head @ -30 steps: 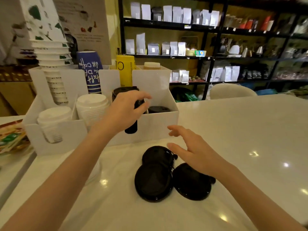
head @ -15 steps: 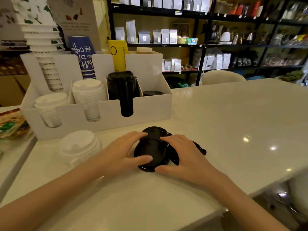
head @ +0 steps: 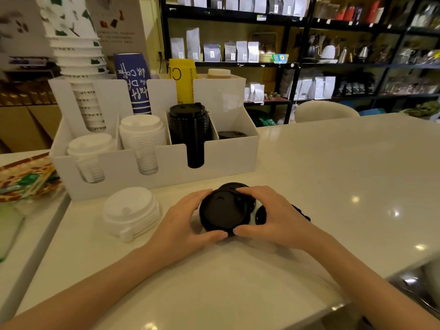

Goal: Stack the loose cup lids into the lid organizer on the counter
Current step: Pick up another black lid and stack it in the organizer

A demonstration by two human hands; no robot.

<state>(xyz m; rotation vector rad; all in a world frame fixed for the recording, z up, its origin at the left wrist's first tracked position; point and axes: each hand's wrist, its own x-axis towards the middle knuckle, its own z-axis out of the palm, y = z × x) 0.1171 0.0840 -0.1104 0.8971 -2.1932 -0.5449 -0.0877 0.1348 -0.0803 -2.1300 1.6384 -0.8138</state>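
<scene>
A second ago my left hand (head: 183, 222) was up at the lid organizer (head: 228, 163) and my right hand (head: 276, 215) hovered over three spread black lids; now both are down on the tabletop (head: 333, 177), and the lids are gathered between them. My left grip is curled half open around the left edge of the top black lid (head: 221, 213), thumb at the near rim, fingers at the far rim. My right grip mirrors it on the right edge, its thumb almost meeting the left one. Another black lid (head: 234, 186) peeks out behind, and one more (head: 259, 214) under my right palm. A loose stack of white lids (head: 131, 210) sits just left, near the organizer's front wall.
</scene>
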